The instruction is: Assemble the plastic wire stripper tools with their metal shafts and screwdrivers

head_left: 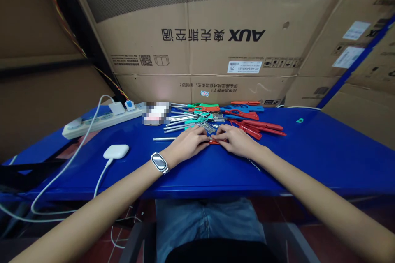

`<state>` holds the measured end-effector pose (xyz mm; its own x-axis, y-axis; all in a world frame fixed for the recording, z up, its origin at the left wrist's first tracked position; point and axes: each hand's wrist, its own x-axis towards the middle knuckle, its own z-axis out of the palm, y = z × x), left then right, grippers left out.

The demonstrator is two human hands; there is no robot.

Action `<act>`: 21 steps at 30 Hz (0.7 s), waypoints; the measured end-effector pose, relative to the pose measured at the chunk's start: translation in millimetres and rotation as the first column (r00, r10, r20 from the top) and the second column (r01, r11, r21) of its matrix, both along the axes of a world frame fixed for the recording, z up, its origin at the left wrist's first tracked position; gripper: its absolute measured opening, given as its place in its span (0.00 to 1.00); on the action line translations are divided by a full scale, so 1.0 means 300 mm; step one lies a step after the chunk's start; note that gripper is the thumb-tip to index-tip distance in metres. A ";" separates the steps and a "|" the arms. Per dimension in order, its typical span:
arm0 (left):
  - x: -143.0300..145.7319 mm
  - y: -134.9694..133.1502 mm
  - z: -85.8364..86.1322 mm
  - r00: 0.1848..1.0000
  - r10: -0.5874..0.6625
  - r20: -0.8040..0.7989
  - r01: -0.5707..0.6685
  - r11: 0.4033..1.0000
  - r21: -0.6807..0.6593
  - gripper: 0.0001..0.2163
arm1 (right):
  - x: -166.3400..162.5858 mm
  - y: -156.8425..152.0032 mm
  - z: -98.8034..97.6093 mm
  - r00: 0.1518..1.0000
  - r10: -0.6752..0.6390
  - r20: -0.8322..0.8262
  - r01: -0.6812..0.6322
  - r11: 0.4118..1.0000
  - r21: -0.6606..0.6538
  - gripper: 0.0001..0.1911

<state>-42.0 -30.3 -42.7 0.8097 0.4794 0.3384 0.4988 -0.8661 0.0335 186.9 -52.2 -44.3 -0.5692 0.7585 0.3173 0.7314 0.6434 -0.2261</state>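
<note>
Nearest, a silver watch [159,161] on the left wrist. Just beyond, left hand [189,141] and right hand [235,139] fingertip to fingertip on the blue table [308,160], both pinching a small red tool [216,141] lying flat between them. Directly past the knuckles, a heap of coloured-handled tools [212,117]. Off to the left of the left hand, a white case [116,151]; farther back, a power strip [98,121].

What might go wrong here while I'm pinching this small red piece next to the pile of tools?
The left hand and right hand pinch the red piece right beside the pile of tools; a slip might knock the pile or prick a finger on a metal tip. The loose metal rod near the left hand could roll off the blue table.
</note>
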 end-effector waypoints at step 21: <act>-0.045 0.162 0.103 0.972 0.228 0.057 -0.221 0.969 -0.107 0.09 | 0.014 0.088 0.059 0.995 -0.046 -0.084 0.053 0.995 0.080 0.11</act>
